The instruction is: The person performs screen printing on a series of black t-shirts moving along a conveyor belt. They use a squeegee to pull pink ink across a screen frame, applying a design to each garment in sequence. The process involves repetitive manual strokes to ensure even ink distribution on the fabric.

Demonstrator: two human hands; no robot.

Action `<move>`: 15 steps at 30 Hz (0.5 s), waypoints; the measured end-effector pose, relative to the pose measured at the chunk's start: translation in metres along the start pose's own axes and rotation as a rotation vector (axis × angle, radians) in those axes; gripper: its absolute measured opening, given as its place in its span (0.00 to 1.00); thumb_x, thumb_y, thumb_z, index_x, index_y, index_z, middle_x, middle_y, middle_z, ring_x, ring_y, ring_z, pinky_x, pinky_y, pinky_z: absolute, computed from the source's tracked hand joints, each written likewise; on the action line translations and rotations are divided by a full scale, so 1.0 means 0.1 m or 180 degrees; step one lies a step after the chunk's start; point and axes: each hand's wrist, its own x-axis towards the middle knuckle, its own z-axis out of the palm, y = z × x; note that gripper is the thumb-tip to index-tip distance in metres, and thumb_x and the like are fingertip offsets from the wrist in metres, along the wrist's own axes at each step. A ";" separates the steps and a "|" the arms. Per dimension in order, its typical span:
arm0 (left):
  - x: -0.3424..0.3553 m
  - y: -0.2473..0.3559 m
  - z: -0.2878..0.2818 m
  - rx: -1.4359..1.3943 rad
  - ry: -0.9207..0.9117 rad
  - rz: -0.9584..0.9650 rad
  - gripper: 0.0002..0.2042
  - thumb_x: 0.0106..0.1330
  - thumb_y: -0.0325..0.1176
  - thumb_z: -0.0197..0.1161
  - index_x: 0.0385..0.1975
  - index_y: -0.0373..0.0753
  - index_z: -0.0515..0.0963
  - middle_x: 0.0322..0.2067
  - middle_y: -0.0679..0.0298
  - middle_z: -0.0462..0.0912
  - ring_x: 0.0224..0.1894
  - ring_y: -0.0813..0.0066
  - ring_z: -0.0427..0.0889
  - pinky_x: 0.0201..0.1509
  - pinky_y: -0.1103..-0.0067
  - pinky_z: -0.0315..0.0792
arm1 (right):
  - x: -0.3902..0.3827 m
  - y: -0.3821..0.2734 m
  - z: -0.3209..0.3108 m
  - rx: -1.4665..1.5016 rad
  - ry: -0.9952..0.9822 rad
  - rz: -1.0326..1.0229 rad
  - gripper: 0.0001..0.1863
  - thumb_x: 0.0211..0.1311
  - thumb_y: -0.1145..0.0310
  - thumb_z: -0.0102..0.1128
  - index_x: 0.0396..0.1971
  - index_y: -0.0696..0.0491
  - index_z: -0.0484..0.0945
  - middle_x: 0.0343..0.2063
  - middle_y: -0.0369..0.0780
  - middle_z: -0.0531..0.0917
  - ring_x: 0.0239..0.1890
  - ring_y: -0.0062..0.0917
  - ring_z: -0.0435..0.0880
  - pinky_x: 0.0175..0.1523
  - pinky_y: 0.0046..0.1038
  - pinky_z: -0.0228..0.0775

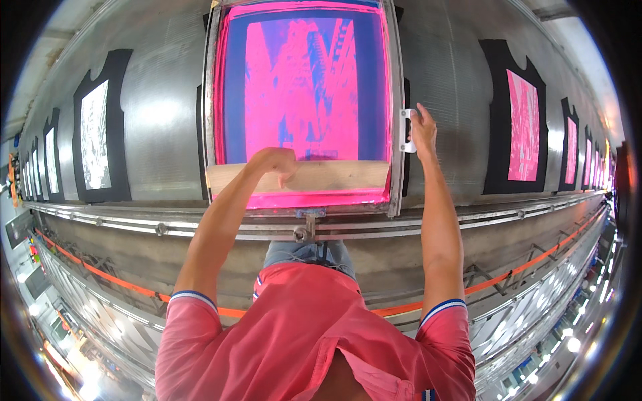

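Left hand [274,162], nearer, grips the long, pale wooden squeegee [341,176] extending crosswise beneath it; right hand [424,134] grips a white, loop-shaped handle [404,146].

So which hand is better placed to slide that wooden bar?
Likely your left hand: it's gripping the wooden bar, while your right hand holds the white handle on the frame's right side.

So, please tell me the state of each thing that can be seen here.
Left hand: closed on the squeegee
Right hand: closed on the white handle
Squeegee: held, across the screen's near end
White handle: gripped, at the screen's right side
Screen: smeared with pink ink
Nearest left black garment: flat, printed white
Nearest right black garment: flat, printed pink and white
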 end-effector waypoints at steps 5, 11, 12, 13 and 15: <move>-0.33 0.10 -0.17 -0.0109 0.0304 0.0186 0.09 0.46 0.24 0.63 0.28 0.32 0.85 0.31 0.50 0.88 0.39 0.55 0.87 0.41 0.62 0.75 | 0.07 0.08 0.04 0.0562 -0.0285 0.0447 0.16 0.77 0.64 0.49 0.56 0.54 0.78 0.16 0.30 0.69 0.14 0.12 0.62 0.16 0.20 0.50; -0.21 -0.11 -0.32 -0.0611 0.0215 0.0179 0.17 0.42 0.26 0.69 0.36 0.30 0.84 0.34 0.46 0.87 0.41 0.51 0.85 0.43 0.62 0.75 | -0.05 -0.21 -0.10 0.0600 -0.0295 0.0327 0.16 0.77 0.63 0.50 0.48 0.58 0.82 0.16 0.30 0.69 0.16 0.12 0.63 0.21 0.23 0.53; -0.20 -0.11 -0.40 -0.0787 0.0210 0.0181 0.19 0.41 0.26 0.70 0.37 0.30 0.84 0.34 0.46 0.87 0.41 0.51 0.85 0.42 0.62 0.75 | -0.03 -0.21 -0.12 0.0523 -0.0261 0.0266 0.15 0.77 0.63 0.50 0.49 0.57 0.81 0.16 0.30 0.69 0.16 0.12 0.63 0.20 0.23 0.53; -0.19 -0.10 -0.48 -0.0635 0.0224 0.0231 0.16 0.43 0.25 0.69 0.35 0.31 0.84 0.33 0.48 0.87 0.40 0.54 0.86 0.41 0.63 0.75 | -0.01 -0.15 -0.10 0.0446 -0.0226 0.0207 0.15 0.77 0.63 0.50 0.50 0.56 0.81 0.16 0.29 0.69 0.16 0.12 0.62 0.20 0.22 0.53; -0.21 -0.09 -0.65 -0.0352 0.0262 0.0313 0.11 0.46 0.23 0.67 0.31 0.32 0.84 0.31 0.54 0.89 0.37 0.60 0.87 0.38 0.64 0.75 | 0.00 -0.14 -0.08 0.0392 -0.0202 0.0207 0.15 0.77 0.63 0.49 0.50 0.55 0.80 0.16 0.29 0.68 0.15 0.12 0.63 0.18 0.21 0.53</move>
